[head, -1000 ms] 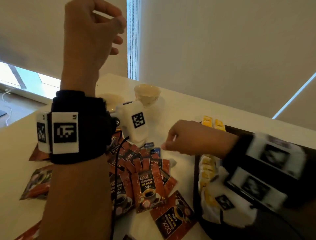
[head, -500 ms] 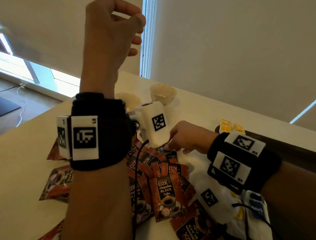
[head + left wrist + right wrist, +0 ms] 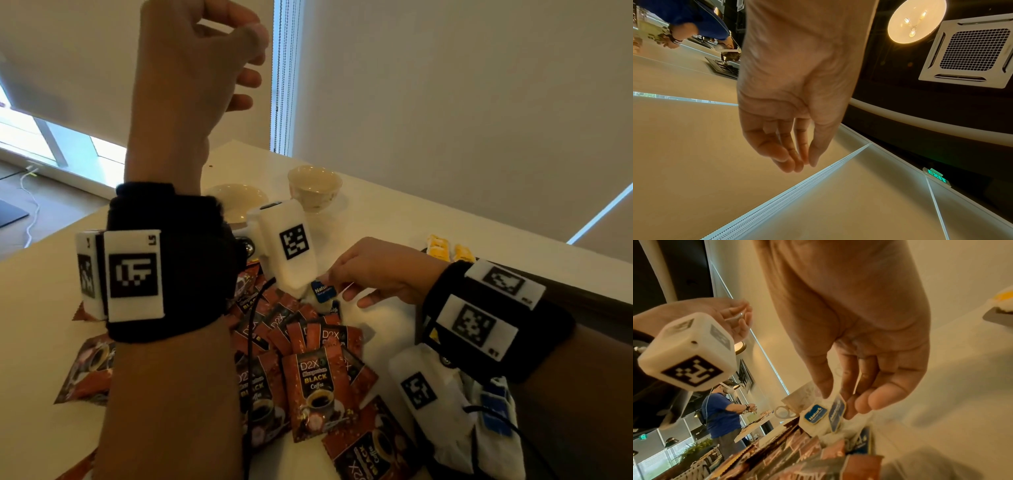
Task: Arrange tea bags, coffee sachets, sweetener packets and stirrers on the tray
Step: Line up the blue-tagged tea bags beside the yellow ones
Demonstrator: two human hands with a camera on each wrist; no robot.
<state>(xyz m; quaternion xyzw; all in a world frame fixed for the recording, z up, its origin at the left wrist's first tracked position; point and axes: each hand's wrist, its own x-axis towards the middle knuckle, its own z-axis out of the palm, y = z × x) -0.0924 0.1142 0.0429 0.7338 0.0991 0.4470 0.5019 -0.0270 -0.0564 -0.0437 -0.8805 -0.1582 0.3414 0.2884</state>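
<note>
The right hand [image 3: 380, 274] is down low over the table [image 3: 394, 222], thumb and fingertips [image 3: 824, 386] pinching a small white packet [image 3: 813, 417] with a rounded blue label [image 3: 322, 291] that reads something like "Natur..." in white letters. A second one with the same blue label sits right behind it, touching. From the wrist view the packet looks soft and a bit crinkly, and I can't tell whether it's a tea bag or a sweetener.

It hangs just above the far edge of a messy heap of coffee sachets [image 3: 317, 390], at about 12 o'clock from the pile's middle. Those are reddish-brown, glossy, printed "D2X BLACK Coffee" with a cup picture, overlapping every which way.

The left hand [image 3: 191, 68] is raised high in the air at about 10 o'clock from the pile, fingers loosely curled with the tips close together, holding nothing that I can see.

The dark tray [image 3: 603, 298] is off at 3 o'clock, mostly hidden behind the right forearm, with yellow packets [image 3: 440, 245] at its far corner. A cream cup [image 3: 315, 186] and a saucer [image 3: 239, 197] sit at 12 o'clock beyond the pile. More white packets with blue labels [image 3: 495, 407] lie near the right wrist, around 4 o'clock.
</note>
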